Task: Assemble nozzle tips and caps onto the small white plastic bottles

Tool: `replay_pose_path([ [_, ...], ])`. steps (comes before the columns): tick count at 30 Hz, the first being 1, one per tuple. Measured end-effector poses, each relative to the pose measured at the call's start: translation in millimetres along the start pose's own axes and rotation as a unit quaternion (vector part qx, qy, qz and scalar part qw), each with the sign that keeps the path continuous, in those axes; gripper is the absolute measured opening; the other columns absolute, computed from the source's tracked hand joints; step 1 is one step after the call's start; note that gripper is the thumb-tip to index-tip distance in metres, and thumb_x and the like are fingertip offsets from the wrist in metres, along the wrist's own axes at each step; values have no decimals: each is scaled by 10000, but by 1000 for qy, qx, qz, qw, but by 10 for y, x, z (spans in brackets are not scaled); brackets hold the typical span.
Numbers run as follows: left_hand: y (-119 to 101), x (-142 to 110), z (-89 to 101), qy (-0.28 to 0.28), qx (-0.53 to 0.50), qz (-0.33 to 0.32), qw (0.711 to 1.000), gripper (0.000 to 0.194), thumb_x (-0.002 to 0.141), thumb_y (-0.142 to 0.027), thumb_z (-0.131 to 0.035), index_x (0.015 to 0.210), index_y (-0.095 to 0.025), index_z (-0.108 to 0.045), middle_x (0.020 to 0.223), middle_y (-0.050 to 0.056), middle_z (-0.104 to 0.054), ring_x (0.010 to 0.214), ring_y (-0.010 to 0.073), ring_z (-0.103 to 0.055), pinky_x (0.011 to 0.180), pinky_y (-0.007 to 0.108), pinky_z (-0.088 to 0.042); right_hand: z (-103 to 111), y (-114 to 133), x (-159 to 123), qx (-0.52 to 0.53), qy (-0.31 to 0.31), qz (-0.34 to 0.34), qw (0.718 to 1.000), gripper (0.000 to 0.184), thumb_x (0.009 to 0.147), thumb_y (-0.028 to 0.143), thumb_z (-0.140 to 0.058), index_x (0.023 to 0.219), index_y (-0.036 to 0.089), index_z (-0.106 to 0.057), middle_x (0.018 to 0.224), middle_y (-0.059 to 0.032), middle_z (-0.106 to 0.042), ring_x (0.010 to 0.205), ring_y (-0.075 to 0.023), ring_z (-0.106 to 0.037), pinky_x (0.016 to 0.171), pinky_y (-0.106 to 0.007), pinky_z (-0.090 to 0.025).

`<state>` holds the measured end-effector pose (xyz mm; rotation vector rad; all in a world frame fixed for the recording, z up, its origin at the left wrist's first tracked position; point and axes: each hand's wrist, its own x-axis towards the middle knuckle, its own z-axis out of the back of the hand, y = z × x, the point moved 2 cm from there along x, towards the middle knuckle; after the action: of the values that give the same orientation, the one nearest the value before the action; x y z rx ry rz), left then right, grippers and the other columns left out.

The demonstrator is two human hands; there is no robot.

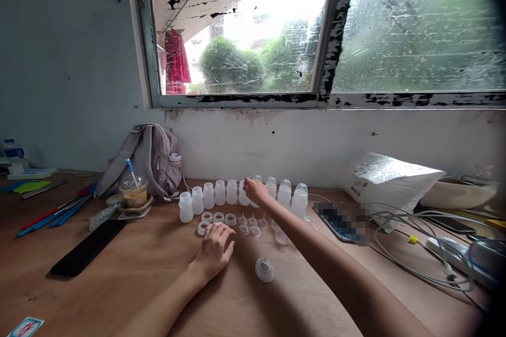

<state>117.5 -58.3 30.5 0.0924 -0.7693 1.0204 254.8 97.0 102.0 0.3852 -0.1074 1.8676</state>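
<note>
My right hand (256, 191) reaches to the back row, its fingers closed at the neck of a frosted baby bottle (243, 195). Other open-necked bottles (208, 195) stand to the left of it; several with clear domed caps (299, 199) stand to the right. My left hand (216, 246) rests on the table, fingers loosely spread, beside white collar rings (219, 218). Between my arms lie several clear silicone nipples (253, 221). Clear caps (281, 237) lie partly behind my right forearm. Nearer me sits a collar ring with a nipple in it (264, 269).
On the left are a black slab-like case (89, 247), an iced drink cup (133, 192), pens (59, 215) and a grey backpack (146, 160). On the right lie a phone (334, 221), loose cables (395, 253), a power strip (458, 260) and a white bag (389, 179).
</note>
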Motion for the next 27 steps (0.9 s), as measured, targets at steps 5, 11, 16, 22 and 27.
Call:
replay_pose_path([
  [5,-129,-28,3,25,-23,-22,999,210,723,-145,-492,921,-194,-544,926,53,-569,939,213,-466,877,376,-333,-169,5,98,-11,12,-10,1000,164,843,194,-388,950,140,-501,892,-118,-613,792,-200,-586,566,-237,-324],
  [11,-197,-51,-13,50,-41,-32,997,218,729,-151,-485,936,-195,-538,915,54,-569,927,213,-472,878,384,-331,-211,-33,179,-10,12,-19,1000,172,837,170,-383,957,114,-493,880,-130,-611,787,-210,-586,540,-239,-306],
  [16,-186,-64,-47,68,-39,-32,996,220,737,-159,-485,950,-193,-529,922,47,-566,922,210,-466,868,380,-338,-101,0,96,5,2,-13,1000,235,835,201,-403,1056,127,-433,898,-128,-610,772,-200,-579,536,-232,-296],
  [22,-189,-92,-88,76,-32,-28,996,200,745,-163,-491,938,-195,-534,915,38,-565,924,202,-465,869,366,-344,-14,24,-647,29,-5,42,999,200,854,346,-358,867,204,-498,748,-30,-619,645,-145,-562,486,-204,-258],
  [27,-212,-93,-80,87,-30,-30,995,206,747,-175,-496,946,-205,-536,919,28,-563,928,195,-466,867,353,-349,-116,-46,-1584,111,-23,94,989,324,861,443,-282,807,202,-491,550,8,-557,488,-126,-512,466,-205,-239],
])
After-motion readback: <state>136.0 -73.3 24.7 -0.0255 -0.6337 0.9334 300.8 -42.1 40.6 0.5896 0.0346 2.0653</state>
